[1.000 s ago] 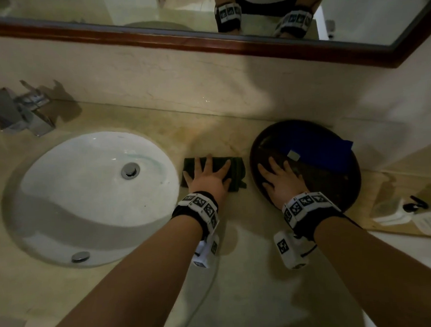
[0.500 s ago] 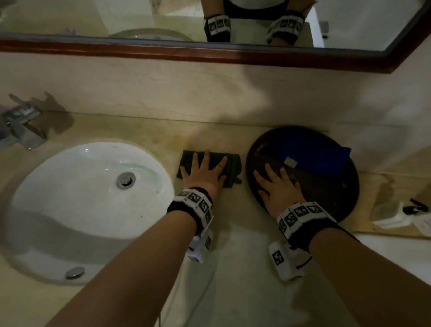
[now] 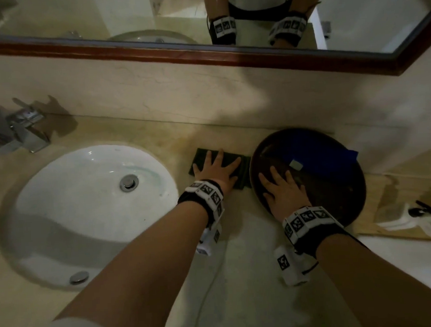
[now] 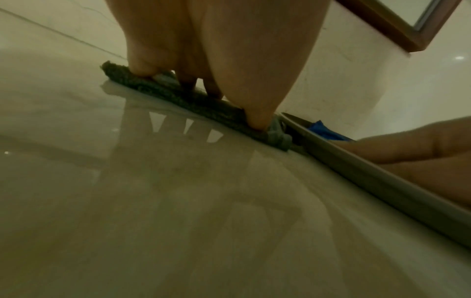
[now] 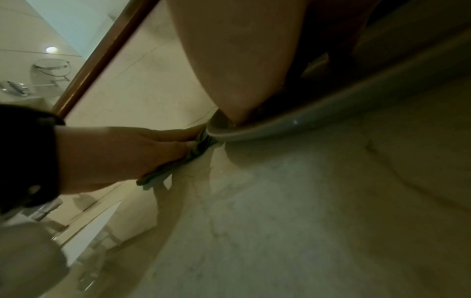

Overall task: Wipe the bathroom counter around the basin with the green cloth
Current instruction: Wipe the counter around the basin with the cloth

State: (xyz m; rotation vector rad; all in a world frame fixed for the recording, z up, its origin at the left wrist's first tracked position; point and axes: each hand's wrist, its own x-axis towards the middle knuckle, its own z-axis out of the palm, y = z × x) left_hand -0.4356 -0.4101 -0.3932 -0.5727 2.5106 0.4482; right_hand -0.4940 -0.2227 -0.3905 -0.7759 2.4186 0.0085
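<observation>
Left hand: the left hand (image 3: 216,172) lies flat, fingers straight and spread, pressing on the green cloth (image 3: 236,160); its grip curls round nothing.
Right hand: the right hand (image 3: 282,192) rests palm down with straight fingers inside the dark round tray (image 3: 339,197), at its left rim; its grip is likewise flat and holds nothing.
Cloth: folded, flat on the worktop (image 3: 239,273), between the basin (image 3: 93,208) and the tray, its right end touching the tray's rim.
Tray: sits right of the cloth near the back wall and holds a blue cloth (image 3: 318,156).
Tap: the tap (image 3: 17,127) stands behind the basin at far left.
Mirror: the mirror (image 3: 351,14) hangs above, framed in brown wood.
</observation>
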